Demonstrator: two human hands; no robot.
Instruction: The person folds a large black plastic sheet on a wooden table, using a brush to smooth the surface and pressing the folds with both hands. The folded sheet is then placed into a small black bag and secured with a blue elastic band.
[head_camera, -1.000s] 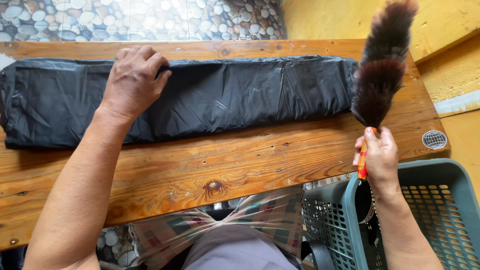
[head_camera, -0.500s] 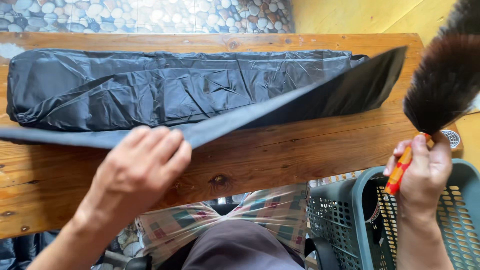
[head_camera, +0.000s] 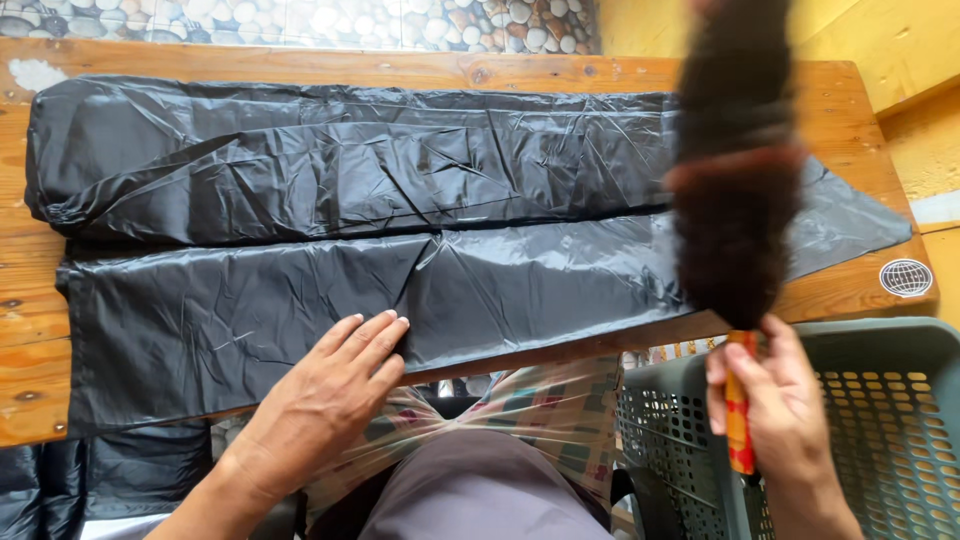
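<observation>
At the far left, the crinkled black plastic sheet (head_camera: 300, 240) lies spread along the long wooden plank table (head_camera: 420, 68), reaching almost to its left end. The far half of it is a thicker, folded band; the near half lies opened out flat towards me, and its lower left corner hangs over the near edge of the table. A crease runs lengthwise between the two halves.

My left hand (head_camera: 335, 385) rests palm down on the near half of the sheet, close to the table's front edge, the fingers (head_camera: 380, 335) straight, spread a little and pressed flat on the plastic, gripping nothing.

Below the table edge, in the middle, I see my lap in a checked cloth (head_camera: 540, 410).

Further right, my right hand (head_camera: 775, 420) is closed around the red and yellow handle (head_camera: 740, 420) of a dark brown feather duster (head_camera: 735, 170). Its bushy head stands up over the right part of the sheet, blurred; I cannot tell whether it touches the plastic. Under this hand sits a grey-green plastic basket with a holed wall (head_camera: 900, 420), just beside the table's right end. A small round sticker (head_camera: 906, 277) sits on the table's right corner, past the pointed end of the sheet.
</observation>
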